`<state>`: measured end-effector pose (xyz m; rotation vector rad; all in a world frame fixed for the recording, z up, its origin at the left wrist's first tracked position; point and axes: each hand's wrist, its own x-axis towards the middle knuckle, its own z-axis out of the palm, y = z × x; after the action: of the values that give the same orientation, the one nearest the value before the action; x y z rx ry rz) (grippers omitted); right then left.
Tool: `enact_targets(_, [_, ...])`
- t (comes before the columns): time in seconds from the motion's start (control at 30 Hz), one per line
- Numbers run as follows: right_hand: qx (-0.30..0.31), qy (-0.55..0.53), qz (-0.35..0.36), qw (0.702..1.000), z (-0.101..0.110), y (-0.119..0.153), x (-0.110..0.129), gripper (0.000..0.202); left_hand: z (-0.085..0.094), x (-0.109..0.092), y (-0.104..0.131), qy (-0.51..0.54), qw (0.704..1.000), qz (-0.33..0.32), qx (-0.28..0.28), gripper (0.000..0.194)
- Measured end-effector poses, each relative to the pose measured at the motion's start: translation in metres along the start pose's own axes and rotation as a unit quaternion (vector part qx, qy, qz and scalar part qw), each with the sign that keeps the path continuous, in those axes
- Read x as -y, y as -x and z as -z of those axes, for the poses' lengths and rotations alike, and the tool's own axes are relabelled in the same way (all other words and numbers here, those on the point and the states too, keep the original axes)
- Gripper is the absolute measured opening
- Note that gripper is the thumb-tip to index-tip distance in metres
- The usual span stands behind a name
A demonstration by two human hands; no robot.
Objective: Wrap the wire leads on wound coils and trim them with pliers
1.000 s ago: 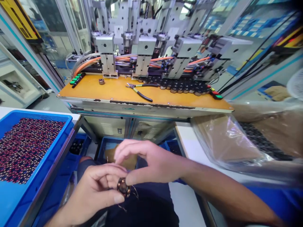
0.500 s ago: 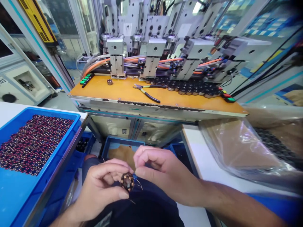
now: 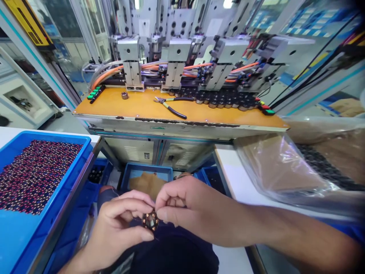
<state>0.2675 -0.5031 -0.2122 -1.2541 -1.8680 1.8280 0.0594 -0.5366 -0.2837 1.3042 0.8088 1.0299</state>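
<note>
A small round part with copper windings is held between the thumb and fingers of my left hand, over my lap. Thin wire ends stick out near it. My right hand is at the part's right side, thumb and forefinger pinched together; what they hold is too small to make out. Cutting pliers with dark handles lie on the orange bench top. One similar round part stands at the left of that bench, and several more are grouped at its right.
A blue tray of small dark, red-flecked parts stands at left. Machine fixtures rise behind the bench. At right, a plastic-lined box lies on a white table. A blue bin sits below.
My right hand has moved left, closer to the wound part, and its fingers are now beside the upper edge. The part has shifted slightly left. The whole view has shifted a little.
</note>
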Motion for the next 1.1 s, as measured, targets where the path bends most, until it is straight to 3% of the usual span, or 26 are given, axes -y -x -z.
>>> enact_targets(0.2, [-0.035, 0.079, 0.08, 0.993, -0.002, 0.006, -0.004, 0.017, -0.004, 0.005, -0.005, 0.11, 0.993, 0.03, 0.027, 0.036])
enact_targets(0.43, [-0.053, 0.025, 0.127, 0.99, -0.007, 0.005, -0.013, 0.016, -0.005, 0.011, -0.005, 0.182, 0.981, 0.047, 0.046, 0.038])
enact_targets(0.77, [-0.045, -0.004, 0.118, 0.992, -0.013, 0.005, -0.014, 0.015, -0.005, 0.01, -0.005, 0.149, 0.988, -0.016, 0.033, 0.038])
enact_targets(1.0, [-0.017, -0.039, 0.071, 0.997, -0.014, 0.01, -0.012, 0.015, -0.005, 0.008, -0.004, 0.13, 0.991, -0.012, 0.03, 0.034])
enact_targets(1.1, [0.035, 0.031, 0.125, 0.991, -0.007, 0.016, -0.016, 0.013, -0.005, 0.011, -0.001, 0.161, 0.986, 0.001, 0.035, 0.036])
